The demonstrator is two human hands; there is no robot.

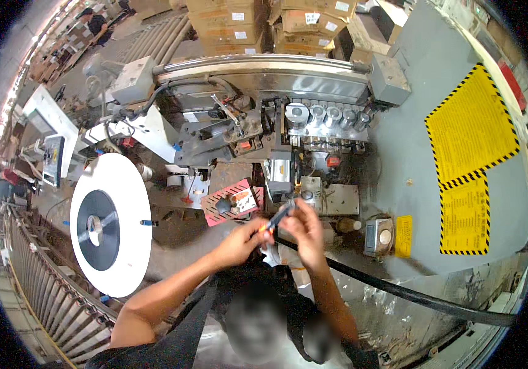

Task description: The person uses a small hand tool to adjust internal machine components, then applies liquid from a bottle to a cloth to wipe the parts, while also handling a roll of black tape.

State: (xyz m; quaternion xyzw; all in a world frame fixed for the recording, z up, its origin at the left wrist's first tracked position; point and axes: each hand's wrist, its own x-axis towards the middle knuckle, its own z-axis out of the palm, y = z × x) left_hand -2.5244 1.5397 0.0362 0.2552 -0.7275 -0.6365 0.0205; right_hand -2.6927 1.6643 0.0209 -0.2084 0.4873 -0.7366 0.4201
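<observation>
Out in front of my body, my left hand (242, 242) is closed around the orange end of a slim dark tool (280, 215); its exact kind is not clear. My right hand (307, 232) is curled at the tool's upper end, with fingers bent against it and slightly blurred. The tool tilts up to the right. Just beyond the hands is a machine with a silver cylinder block (280, 170). A pink slotted plate (233, 203) lies beyond my left hand, with a dark round knob and a small labelled piece on it.
A white disc (132, 246) carrying a black coil (99, 258) stands on the left. A black bar or hose (412, 295) runs to the right. Several round metal motors (333, 115) line the machine's back. A grey panel (393, 178) with yellow signs rises at right; stacked cartons (224, 27) stand behind.
</observation>
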